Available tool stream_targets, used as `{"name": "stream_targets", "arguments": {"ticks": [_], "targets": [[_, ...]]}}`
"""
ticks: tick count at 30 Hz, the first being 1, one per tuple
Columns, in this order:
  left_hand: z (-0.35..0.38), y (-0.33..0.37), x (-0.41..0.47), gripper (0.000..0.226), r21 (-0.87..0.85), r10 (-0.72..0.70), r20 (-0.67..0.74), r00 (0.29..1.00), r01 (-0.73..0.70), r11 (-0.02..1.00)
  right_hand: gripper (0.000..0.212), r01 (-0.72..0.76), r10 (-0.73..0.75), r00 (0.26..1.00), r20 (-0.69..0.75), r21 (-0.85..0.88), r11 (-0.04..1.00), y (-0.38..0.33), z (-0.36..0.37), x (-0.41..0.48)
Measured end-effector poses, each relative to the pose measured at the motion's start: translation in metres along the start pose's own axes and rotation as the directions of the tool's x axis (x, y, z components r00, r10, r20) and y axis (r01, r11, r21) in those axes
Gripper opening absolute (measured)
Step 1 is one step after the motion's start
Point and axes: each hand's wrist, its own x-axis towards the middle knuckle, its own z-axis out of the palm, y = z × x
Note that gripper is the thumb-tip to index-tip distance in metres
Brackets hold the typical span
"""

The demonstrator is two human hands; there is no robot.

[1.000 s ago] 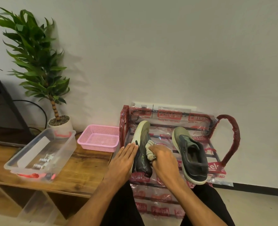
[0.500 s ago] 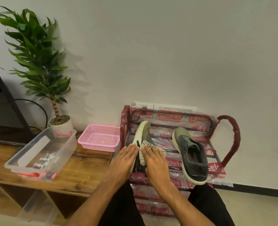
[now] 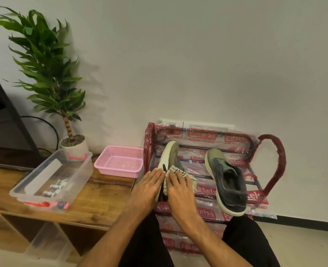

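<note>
Found mid-wipe on rack (image 3: 274,162), with cloth (image 3: 179,172) pressed onto tilted shoe (image 3: 171,153) by straight-fingered right hand (image 3: 178,190) and flat left hand (image 3: 145,187) bracing its sole edge; next judged to need a firm stroke toeward.

Rack (image 3: 273,170) against wall. On top shelf: left shoe (image 3: 170,154) and right shoe (image 3: 228,182), side by side, apart. Cloth (image 3: 191,181) on left shoe, right hand (image 3: 180,191) flat atop cloth, left hand (image 3: 145,189) just beside it (same shoe). Table (image 3: 105,195) left of rack: basket (image 3: 117,171) nearest rack, bin (image 3: 78,176) further left, plant (image 3: 43,60) behind bin.
</note>
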Motion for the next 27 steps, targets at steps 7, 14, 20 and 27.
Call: {"name": "stream_targets", "arguments": {"ticks": [7, 14, 20, 27], "targets": [[0.004, -0.002, 0.001, 0.097, 0.016, 0.032, 0.008, 0.999, -0.032, 0.999, 0.053, 0.159, -0.163, 0.987, 0.01, 0.171, 0.972, 0.023, -0.007, -0.038], [-0.003, -0.001, 0.001, 0.098, 0.007, 0.006, 0.042, 0.999, -0.007, 1.0, 0.052, -0.036, 0.058, 0.997, -0.052, 0.345, 0.938, 0.055, -0.023, 0.008], [-0.003, 0.001, 0.0, 0.096, 0.005, 0.013, 0.012, 1.0, -0.013, 1.0, 0.057, -0.126, 0.136, 0.991, -0.001, 0.371, 0.92, 0.021, -0.005, 0.014], [-0.002, 0.002, 0.001, 0.099, 0.006, 0.003, 0.009, 1.0, -0.003, 1.0, 0.068, -0.015, 0.02, 1.0, -0.018, 0.246, 0.969, 0.023, 0.001, 0.003]]}}
